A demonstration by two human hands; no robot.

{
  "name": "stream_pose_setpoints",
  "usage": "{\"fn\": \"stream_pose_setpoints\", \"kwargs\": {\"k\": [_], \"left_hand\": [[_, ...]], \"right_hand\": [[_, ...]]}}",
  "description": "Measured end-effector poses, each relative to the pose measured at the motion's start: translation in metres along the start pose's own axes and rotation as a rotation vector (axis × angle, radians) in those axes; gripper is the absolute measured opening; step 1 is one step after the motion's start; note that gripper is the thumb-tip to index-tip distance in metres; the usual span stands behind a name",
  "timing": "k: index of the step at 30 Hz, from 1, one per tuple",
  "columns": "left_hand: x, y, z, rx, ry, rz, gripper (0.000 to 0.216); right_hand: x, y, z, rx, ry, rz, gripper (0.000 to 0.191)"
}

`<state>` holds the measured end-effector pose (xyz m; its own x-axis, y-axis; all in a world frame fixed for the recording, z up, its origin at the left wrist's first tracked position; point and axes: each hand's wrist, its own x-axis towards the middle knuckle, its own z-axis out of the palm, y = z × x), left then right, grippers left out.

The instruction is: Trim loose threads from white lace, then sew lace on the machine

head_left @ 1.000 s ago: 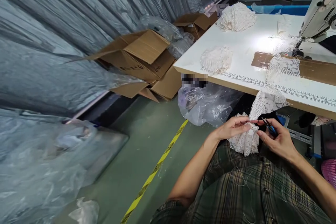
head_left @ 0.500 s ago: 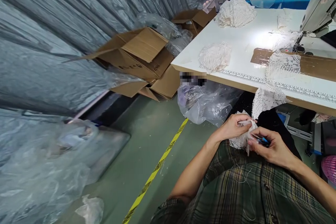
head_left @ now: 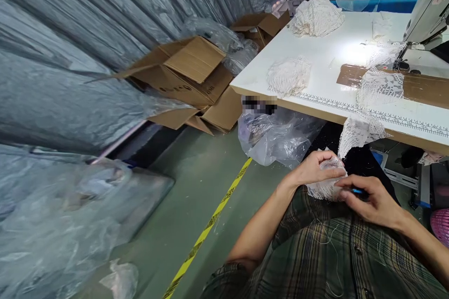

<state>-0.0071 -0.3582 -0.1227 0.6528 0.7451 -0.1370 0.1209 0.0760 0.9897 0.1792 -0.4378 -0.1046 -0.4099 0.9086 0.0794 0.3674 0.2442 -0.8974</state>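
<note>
In my lap, my left hand grips a piece of white lace, thumb on top. My right hand is closed at the lace's right edge, fingertips touching it. Inside its curled fingers sits a small blue tool, mostly hidden, so its kind does not show. A strip of lace runs up from my hands over the table edge. It continues across the white table as more lace towards the needle of a sewing machine.
Two heaps of white lace, one near and one farther back, lie on the table's left. Open cardboard boxes and a clear plastic bag stand left of it. Yellow-black tape marks the floor. A pink basket is at right.
The lace between my hands now lies flatter and more spread out. My right hand has shifted slightly right, and its blue tool shows less. The strip over the edge still hangs there.
</note>
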Motion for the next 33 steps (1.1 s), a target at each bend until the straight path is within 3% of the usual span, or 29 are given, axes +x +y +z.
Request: {"fn": "stream_pose_setpoints", "kwargs": {"k": [3,6,17,22,33], "left_hand": [[0.001,0.001,0.003,0.05,0.065,0.015,0.049],[-0.004,-0.001,0.002,0.007,0.078,0.014,0.05],[-0.017,0.003,-0.005,-0.144,0.199,-0.046,0.052],[-0.016,0.005,-0.005,-0.157,0.238,-0.036,0.05],[-0.018,0.007,-0.003,-0.187,0.221,-0.073,0.045]], "right_hand": [[0.006,0.009,-0.008,0.028,0.128,0.143,0.052],[0.014,0.019,-0.01,-0.004,0.164,0.236,0.068],[0.045,0.019,0.0,-0.161,0.097,0.081,0.055],[0.045,0.02,0.004,-0.178,0.156,0.102,0.057],[0.043,0.022,0.009,-0.157,0.147,0.134,0.055]]}}
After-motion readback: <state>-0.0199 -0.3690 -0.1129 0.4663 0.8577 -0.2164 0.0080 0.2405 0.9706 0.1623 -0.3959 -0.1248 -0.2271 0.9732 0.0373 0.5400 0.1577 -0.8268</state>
